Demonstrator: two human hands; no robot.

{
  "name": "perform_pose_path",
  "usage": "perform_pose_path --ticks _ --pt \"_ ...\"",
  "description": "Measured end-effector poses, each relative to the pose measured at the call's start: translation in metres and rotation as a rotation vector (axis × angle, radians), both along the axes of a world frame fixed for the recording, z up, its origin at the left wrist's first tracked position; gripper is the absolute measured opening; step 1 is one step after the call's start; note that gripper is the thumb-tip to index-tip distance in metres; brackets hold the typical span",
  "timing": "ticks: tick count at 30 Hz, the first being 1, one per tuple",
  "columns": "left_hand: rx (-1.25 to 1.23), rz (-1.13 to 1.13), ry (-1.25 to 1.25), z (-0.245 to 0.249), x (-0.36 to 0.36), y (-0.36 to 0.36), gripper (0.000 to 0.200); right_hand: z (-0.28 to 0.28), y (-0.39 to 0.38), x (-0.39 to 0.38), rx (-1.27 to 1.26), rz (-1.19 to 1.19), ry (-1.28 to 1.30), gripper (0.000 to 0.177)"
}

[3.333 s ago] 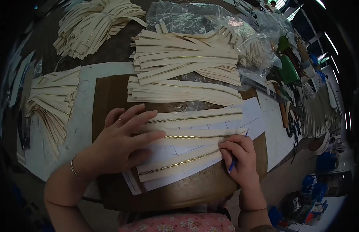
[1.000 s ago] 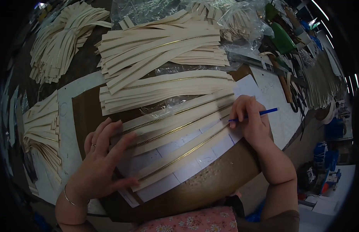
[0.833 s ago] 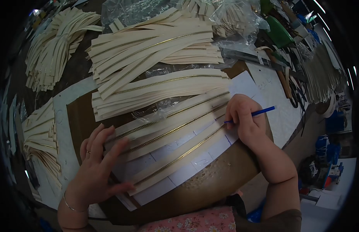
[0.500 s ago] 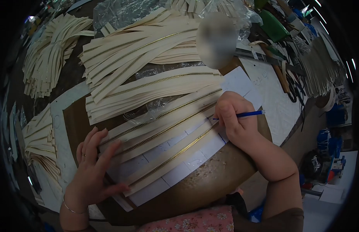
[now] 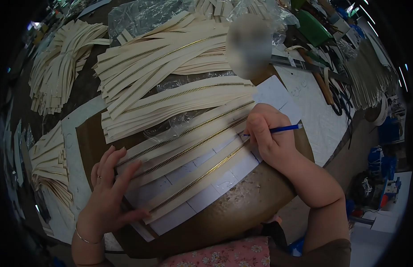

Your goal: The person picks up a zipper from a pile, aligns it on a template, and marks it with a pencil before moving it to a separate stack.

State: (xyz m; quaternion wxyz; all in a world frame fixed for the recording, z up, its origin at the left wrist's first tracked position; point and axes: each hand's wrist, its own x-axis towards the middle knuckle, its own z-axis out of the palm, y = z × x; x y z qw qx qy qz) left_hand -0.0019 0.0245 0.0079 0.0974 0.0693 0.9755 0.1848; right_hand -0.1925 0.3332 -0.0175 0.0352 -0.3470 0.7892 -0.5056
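My right hand [image 5: 272,138] is closed around a blue pen [image 5: 285,129], its tip near the right end of a cream zipper strip [image 5: 206,175] with gold-coloured teeth. My left hand [image 5: 109,189] is spread, with the thumb at that strip's left end and the fingertips on the left ends of two more strips. Those are a middle zipper strip [image 5: 195,144] and an upper zipper strip [image 5: 188,130]. Beneath them lies a white paper sheet [image 5: 182,212] with drawn lines, on a brown board [image 5: 242,200]. The exact pen contact is hidden by my fingers.
A stack of zipper strips [image 5: 171,104] lies just beyond, with a larger pile [image 5: 166,53] behind it. Bundles [image 5: 66,62] hang at the left. Clear plastic [image 5: 140,20], a green container [image 5: 314,29] and scissors [image 5: 335,100] lie around the far side.
Both hands keep nearly the same places on the strips. The pen sits slightly lower and further left in view, and the whole view has shifted a little.
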Motion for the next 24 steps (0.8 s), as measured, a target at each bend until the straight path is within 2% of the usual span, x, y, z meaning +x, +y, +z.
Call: perform_pose_path --ticks 8,10,13,24 --pt "-0.013 0.004 -0.015 0.001 -0.001 0.001 0.095 0.008 0.009 0.0 -0.067 -0.036 -0.054 0.038" --pt "-0.016 0.003 -0.018 0.001 0.0 0.001 0.095 0.011 0.011 0.001 -0.009 0.038 -0.008 0.052" --pt "-0.023 -0.001 -0.021 0.001 -0.001 0.001 0.096 0.005 0.008 0.001 -0.048 0.026 -0.128 0.046" --pt "-0.012 0.005 -0.027 0.001 -0.001 0.001 0.096 0.001 0.003 0.002 -0.065 0.033 -0.038 0.043"
